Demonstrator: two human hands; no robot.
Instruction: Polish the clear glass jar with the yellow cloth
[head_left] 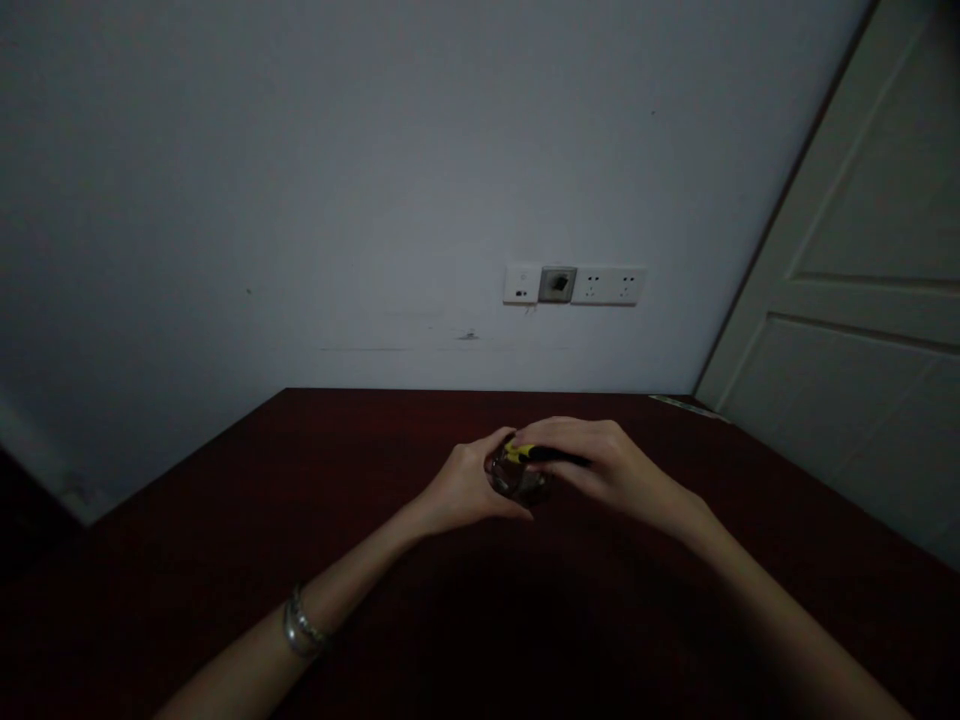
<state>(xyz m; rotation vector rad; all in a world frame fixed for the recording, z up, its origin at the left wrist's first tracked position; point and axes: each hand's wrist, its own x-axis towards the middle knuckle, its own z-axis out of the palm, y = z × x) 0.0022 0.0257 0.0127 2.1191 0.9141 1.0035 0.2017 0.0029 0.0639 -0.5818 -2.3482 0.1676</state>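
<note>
My left hand [474, 485] is wrapped round the side of a clear glass vessel [525, 487], thumb toward me and fingers on its far side. Over its rim, my right hand [592, 455] grips a yellow-and-black handheld tool [519, 453], whose exact kind I cannot make out. The tool lies roughly level across the mouth of the glass, its yellow end at the left rim. Whether it touches the glass is unclear. My fingers hide part of the tool and the right edge of the vessel.
Both hands are above a dark red table [360, 430] that meets a pale wall [337, 200]. Wall sockets [609, 286] sit behind the hands. A panelled door [862, 300] stands at the right, with a thin pale strip [690, 407] on the table's far right edge.
</note>
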